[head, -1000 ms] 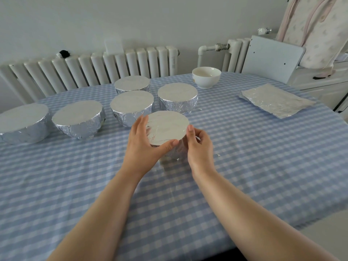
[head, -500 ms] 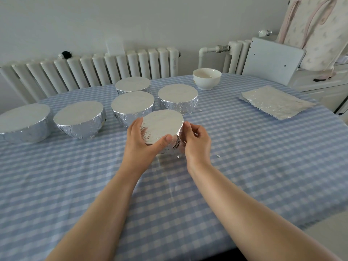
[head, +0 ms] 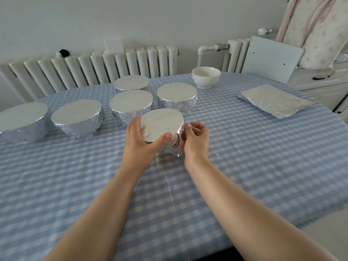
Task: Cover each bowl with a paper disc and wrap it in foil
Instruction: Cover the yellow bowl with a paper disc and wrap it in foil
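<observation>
Fingers (head: 136,127) of the left hand (head: 139,142) curl round the foil-wrapped bowl (head: 162,127); right hand (head: 196,140) pinches its foil side above the bench (head: 244,166).

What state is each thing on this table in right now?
Held bowl: foil-wrapped, tilted, gripped by left hand; right hand pinches its side foil.
Five other wrapped bowls: foil-covered, upright, untouched.
White bowl: uncovered, upright.
Foil sheets: flat, unused.
</observation>
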The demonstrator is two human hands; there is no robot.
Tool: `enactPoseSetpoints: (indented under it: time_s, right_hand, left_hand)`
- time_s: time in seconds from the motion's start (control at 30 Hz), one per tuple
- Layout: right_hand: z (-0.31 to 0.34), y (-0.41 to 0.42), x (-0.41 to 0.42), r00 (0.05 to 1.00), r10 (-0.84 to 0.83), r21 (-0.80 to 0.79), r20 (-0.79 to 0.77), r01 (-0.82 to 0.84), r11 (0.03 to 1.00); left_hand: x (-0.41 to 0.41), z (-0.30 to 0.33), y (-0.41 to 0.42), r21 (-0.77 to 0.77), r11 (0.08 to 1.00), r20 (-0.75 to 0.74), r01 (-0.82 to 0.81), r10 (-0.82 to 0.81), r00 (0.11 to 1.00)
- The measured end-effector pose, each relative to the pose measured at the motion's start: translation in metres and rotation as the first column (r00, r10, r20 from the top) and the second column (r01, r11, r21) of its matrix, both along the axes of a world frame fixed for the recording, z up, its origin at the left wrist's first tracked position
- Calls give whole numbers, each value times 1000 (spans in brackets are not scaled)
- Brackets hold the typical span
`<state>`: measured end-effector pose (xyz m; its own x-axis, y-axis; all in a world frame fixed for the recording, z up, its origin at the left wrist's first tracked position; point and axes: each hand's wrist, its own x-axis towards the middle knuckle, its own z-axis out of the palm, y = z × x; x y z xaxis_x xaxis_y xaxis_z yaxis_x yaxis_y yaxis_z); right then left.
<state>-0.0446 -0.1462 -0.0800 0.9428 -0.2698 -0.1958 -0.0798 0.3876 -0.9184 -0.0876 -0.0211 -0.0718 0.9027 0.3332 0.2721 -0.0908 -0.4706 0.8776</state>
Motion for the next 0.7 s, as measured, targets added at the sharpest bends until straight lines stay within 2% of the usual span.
enactPoseSetpoints:
  time_s: [0.33, 0.63, 0.7]
  right_hand:
    - [-5, 0, 8, 997, 1, 157, -71, 10, 988]
    - [-9, 4, 7, 1000, -2, 66, -11, 3, 998]
    - [-7, 2, 5, 1000, -7, 111, -7, 8, 994]
  left_hand:
    - [3, -6, 1, 41, 999, -3, 12, -12, 1000]
    - [3, -8, 4, 12, 1000, 6, -3, 3, 1000]
    - [3, -8, 3, -8, 1000, 11, -13, 13, 1000]
